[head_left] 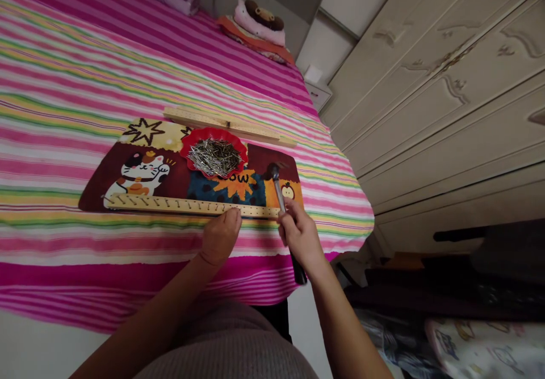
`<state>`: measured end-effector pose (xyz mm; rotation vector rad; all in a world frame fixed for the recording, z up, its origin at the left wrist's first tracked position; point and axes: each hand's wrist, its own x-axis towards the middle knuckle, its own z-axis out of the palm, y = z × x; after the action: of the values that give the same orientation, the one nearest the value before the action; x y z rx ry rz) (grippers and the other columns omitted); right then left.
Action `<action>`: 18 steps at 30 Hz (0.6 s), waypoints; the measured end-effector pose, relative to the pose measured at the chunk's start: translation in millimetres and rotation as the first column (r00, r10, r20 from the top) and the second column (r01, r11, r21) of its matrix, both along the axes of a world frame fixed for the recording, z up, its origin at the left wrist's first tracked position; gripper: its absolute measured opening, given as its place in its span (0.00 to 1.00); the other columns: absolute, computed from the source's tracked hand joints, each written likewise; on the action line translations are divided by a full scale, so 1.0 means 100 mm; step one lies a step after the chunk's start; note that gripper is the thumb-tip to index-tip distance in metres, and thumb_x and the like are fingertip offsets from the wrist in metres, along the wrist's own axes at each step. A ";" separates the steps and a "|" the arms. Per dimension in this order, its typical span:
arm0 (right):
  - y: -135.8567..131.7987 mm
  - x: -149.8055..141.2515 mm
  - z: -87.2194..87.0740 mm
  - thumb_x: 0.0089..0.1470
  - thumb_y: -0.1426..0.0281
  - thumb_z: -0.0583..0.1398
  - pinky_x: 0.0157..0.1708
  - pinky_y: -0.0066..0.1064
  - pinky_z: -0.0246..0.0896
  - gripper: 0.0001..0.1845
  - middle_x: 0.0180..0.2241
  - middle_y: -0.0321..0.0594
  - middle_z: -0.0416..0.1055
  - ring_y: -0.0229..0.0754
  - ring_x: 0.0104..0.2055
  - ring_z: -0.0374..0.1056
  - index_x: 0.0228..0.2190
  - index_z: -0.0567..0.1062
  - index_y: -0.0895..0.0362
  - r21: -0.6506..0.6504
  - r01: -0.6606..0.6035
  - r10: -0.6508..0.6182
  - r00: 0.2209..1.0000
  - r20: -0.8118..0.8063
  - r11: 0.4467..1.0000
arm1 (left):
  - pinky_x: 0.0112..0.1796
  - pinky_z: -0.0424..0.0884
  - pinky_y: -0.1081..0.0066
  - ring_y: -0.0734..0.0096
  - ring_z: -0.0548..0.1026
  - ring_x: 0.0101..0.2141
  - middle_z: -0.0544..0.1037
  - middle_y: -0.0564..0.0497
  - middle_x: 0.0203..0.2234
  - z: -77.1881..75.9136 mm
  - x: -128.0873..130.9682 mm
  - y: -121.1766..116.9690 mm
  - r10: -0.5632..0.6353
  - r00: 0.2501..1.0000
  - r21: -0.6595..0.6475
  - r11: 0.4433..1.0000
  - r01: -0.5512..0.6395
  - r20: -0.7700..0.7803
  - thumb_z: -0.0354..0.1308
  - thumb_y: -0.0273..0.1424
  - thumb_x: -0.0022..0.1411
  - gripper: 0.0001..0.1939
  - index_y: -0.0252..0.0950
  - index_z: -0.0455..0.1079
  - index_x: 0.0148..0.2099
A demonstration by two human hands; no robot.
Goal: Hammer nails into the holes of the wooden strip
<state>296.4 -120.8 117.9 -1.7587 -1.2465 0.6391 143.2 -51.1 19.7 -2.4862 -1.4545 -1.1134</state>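
Note:
A long wooden strip [170, 203] with a row of nails driven in lies on a cartoon cat mat [140, 169] on the bed. My left hand [220, 236] rests at the strip's near edge, fingers curled down against it; what they pinch, if anything, is hidden. My right hand [299, 232] is wrapped round the handle of a hammer [279, 188], whose head is raised just beyond the strip's right end. A red dish [191, 144] heaped with loose nails [214, 158] stands on the mat behind the strip.
Two more wooden strips [225, 123] lie beyond the mat on the striped bedspread [63, 83]. Folded bedding and a plush toy [261, 18] sit at the bed's far end. A cream wardrobe [447, 83] stands to the right, with clutter on the floor below.

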 end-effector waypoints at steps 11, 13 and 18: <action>-0.50 -0.35 0.01 0.58 0.65 0.53 0.18 0.24 0.56 0.20 0.21 0.29 0.65 0.34 0.18 0.58 0.52 0.69 0.54 -0.115 -0.145 0.122 0.975 -0.187 0.983 | 0.24 0.60 0.70 0.72 0.70 0.21 0.73 0.51 0.19 -0.01 0.01 0.00 0.015 1.000 -0.001 1.000 -0.015 0.013 0.43 0.33 0.67 0.16 0.38 0.69 0.33; -0.50 -0.34 -0.02 0.59 0.66 0.53 0.20 0.25 0.57 0.20 0.21 0.30 0.66 0.34 0.19 0.60 0.52 0.69 0.54 -0.116 -0.156 0.139 0.979 -0.148 0.981 | 0.24 0.59 0.70 0.72 0.69 0.20 0.73 0.51 0.19 -0.01 0.01 0.00 0.024 1.000 -0.005 1.000 -0.024 0.016 0.44 0.33 0.67 0.15 0.38 0.69 0.32; -0.53 -0.37 -0.01 0.59 0.68 0.53 0.23 0.26 0.59 0.20 0.22 0.32 0.66 0.36 0.22 0.62 0.52 0.69 0.53 -0.119 -0.170 0.162 0.984 -0.069 0.978 | 0.24 0.59 0.69 0.71 0.68 0.19 0.73 0.50 0.18 -0.03 0.01 0.00 0.022 0.999 -0.039 0.999 -0.021 0.040 0.45 0.33 0.66 0.15 0.37 0.68 0.30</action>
<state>259.7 -173.7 116.5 -1.7348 -1.3471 0.8760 143.8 -50.8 16.7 -2.4816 -1.5241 -1.1497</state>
